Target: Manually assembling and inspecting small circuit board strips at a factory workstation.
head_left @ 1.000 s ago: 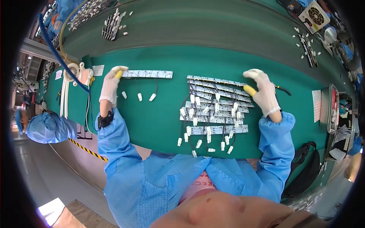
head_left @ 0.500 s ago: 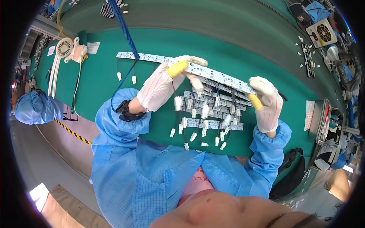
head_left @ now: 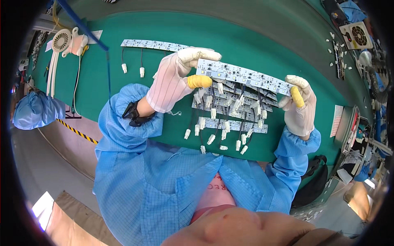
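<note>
A long white LED circuit board [head_left: 244, 78] is held face up and raised over the mat, slightly tilted down to the right. My left hand [head_left: 174, 76], in a white striped glove with a yellow thumb cover, closes around its left end, thumb at the lower edge and fingers along the upper one. At the right end, my right hand [head_left: 298, 104] pinches the board between a yellow-covered thumb and the fingers. Beneath it lie several similar boards [head_left: 234, 124] with dark wires and white connectors [head_left: 211, 139]. Another board [head_left: 154, 44] lies beyond my left hand.
A green mat [head_left: 135, 26] covers the bench. At the left are a small fan [head_left: 62, 40] and a blue coiled hose [head_left: 82, 26]. A boxed fan unit [head_left: 355, 35] and loose parts [head_left: 339, 61] stand far right; a black bag [head_left: 314, 186] is near right.
The held board has come up closer to me and tilted further toward view. My left hand has shifted slightly at its end; my right hand still grips the other. The whole view has shifted.
</note>
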The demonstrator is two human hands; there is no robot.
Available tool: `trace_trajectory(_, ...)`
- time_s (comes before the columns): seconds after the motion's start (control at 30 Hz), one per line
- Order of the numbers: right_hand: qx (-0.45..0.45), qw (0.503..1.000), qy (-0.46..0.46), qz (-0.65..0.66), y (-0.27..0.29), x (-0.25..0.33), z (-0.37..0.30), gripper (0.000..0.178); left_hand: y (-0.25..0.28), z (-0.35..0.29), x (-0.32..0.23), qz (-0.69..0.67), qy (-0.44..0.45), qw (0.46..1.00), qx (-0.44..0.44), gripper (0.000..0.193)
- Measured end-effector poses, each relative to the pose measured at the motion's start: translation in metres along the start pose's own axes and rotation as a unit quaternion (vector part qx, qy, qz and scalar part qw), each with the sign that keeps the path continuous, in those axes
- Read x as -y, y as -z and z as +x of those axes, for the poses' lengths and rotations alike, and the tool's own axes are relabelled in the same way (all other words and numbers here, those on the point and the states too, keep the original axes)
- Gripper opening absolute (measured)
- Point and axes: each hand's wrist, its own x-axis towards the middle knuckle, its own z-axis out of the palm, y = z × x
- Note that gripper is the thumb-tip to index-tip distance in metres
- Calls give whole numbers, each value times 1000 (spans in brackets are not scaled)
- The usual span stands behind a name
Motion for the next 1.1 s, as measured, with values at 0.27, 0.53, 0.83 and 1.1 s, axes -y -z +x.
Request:
trace_trajectory(0.27,18,997,41,63,-3,3,-4,37,14,6,-1,355,-192,915,-23,50)
trace_trajectory(0.53,44,994,38,97,1,4,-8,37,11,7,-9,320,-101,941,-52,41)
trace_trajectory(0.83,20,999,17,23,-6,18,-17,55,14,7,-2,274,-121,953,-52,42)
trace_trajectory(1.1,67,996,66,-11,-4,19,-16,63,22,7,5,229,-89,967,-68,60)
